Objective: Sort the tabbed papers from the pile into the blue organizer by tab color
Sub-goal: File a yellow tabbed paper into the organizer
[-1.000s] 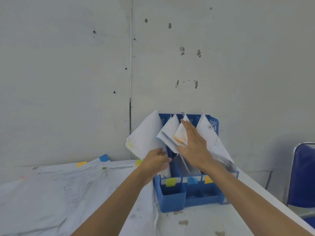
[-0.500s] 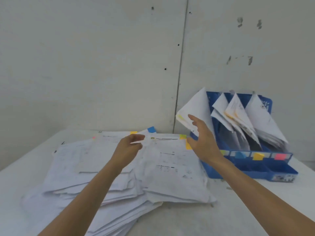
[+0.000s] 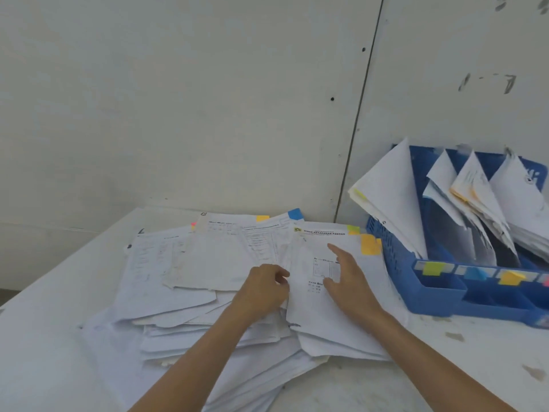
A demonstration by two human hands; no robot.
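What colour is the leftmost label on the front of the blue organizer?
The leftmost label on the blue organizer is light green; the head view shows it.

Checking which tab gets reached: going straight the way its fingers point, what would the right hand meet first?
Likely the printed header of the top sheet, left of the green tab, then the wall; how high the right hand hovers is unclear.

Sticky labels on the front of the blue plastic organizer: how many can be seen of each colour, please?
Green sticky paper label: 1
Blue sticky paper label: 1
Orange-yellow sticky paper label: 1
Pink sticky paper label, cut off by the picture's edge: 1
Total: 4
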